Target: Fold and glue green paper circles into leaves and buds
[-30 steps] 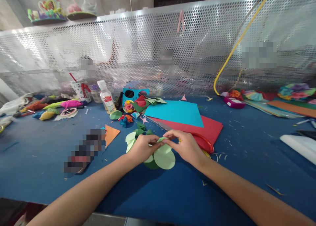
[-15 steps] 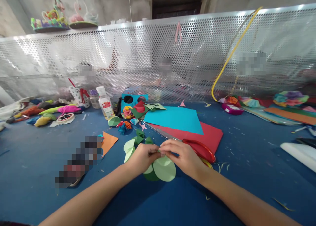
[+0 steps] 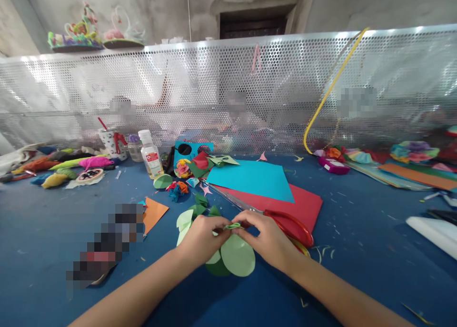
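Observation:
Between my two hands is a small folded piece of light green paper [image 3: 233,226]. My left hand [image 3: 204,237] pinches its left end, and my right hand [image 3: 266,235] pinches the right end. Just below the fingertips, a pale green paper circle [image 3: 238,255] lies on the table, overlapping a dark green circle [image 3: 217,269]. More pale green cut paper [image 3: 184,223] shows left of my left hand, with dark green pieces [image 3: 202,200] behind. Scissors with red handles [image 3: 291,221] rest beyond my right hand, partly over red paper [image 3: 307,203].
A blue paper sheet [image 3: 252,178] covers part of the red one. Orange paper [image 3: 154,213] lies at left, near a blurred-out object [image 3: 107,246]. A clear bottle [image 3: 152,158] and a cup with a straw [image 3: 113,143] stand before the perforated metal screen [image 3: 214,89].
My fingers have shifted on the paper, so its folded light green edge now shows between them. The view has tilted up slightly, setting everything a little lower in the picture.

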Available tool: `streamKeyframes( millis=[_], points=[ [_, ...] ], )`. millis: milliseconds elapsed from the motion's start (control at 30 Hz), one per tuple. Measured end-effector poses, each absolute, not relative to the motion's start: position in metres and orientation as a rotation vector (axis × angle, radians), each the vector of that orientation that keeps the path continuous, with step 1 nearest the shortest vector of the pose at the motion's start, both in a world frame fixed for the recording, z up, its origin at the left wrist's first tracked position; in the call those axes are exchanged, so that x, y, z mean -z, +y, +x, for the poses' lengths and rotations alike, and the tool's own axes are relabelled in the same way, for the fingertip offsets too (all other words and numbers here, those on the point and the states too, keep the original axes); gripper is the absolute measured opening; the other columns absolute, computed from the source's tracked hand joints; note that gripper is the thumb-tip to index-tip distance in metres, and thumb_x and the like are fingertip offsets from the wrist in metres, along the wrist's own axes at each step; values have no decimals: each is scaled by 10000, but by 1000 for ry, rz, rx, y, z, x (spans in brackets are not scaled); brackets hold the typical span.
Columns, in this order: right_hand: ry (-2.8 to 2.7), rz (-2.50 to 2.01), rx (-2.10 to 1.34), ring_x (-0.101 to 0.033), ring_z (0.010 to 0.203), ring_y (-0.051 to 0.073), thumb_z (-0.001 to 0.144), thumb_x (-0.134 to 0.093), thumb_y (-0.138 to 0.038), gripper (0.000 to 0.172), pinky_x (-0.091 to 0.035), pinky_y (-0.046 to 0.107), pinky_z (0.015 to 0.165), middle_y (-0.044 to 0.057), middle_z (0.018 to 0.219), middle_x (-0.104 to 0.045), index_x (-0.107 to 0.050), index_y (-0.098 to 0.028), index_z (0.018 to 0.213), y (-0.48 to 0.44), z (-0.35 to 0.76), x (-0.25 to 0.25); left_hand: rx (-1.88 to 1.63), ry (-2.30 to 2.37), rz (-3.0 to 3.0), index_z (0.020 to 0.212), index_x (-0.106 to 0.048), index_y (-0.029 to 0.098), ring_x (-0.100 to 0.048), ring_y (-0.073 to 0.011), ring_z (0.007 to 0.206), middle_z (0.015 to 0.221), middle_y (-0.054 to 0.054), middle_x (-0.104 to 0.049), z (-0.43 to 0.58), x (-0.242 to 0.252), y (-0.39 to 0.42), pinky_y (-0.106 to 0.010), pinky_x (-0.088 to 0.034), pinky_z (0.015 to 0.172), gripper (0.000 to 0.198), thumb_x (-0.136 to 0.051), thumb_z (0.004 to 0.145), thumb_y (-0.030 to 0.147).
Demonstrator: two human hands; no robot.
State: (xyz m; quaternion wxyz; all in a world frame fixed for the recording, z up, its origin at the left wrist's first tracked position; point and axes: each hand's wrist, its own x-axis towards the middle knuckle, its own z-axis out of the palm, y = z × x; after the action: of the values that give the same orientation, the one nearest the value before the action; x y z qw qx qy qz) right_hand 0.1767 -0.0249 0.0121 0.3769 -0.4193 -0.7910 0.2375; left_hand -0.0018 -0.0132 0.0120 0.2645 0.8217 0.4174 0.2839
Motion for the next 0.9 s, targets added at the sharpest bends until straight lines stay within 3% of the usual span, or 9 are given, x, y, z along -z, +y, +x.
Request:
streamKeyframes(
  millis=[533, 767, 900],
  points=[
    [-1999, -997, -540, -608, 759, 170, 800, -549, -201, 88, -488, 281, 675, 27, 803, -652, -636, -215, 797, -26, 177, -11, -727, 1128, 2362, 723, -646, 178, -501, -104, 545, 626, -8, -613, -2, -15, -14, -183, -362, 521, 219, -467, 816, 263],
    [-2044, -949, -546, -602, 721, 159, 790, -559, -180, 93, -483, 267, 655, 25, 763, -639, -633, -200, 737, -34, 172, -13, -573, 1159, 2557, 654, -606, 169, -491, -106, 506, 561, 1, -587, -4, -11, -15, -205, -261, 472, 163, -495, 772, 163],
    [-2000, -987, -541, -599, 720, 156, 786, -559, -175, 82, -487, 262, 644, 25, 786, -634, -623, -205, 827, -36, 170, -12, -595, 1148, 2595, 665, -597, 163, -503, -105, 502, 559, 2, -588, -4, -13, -17, -207, -259, 476, 142, -494, 742, 106]
  ],
)
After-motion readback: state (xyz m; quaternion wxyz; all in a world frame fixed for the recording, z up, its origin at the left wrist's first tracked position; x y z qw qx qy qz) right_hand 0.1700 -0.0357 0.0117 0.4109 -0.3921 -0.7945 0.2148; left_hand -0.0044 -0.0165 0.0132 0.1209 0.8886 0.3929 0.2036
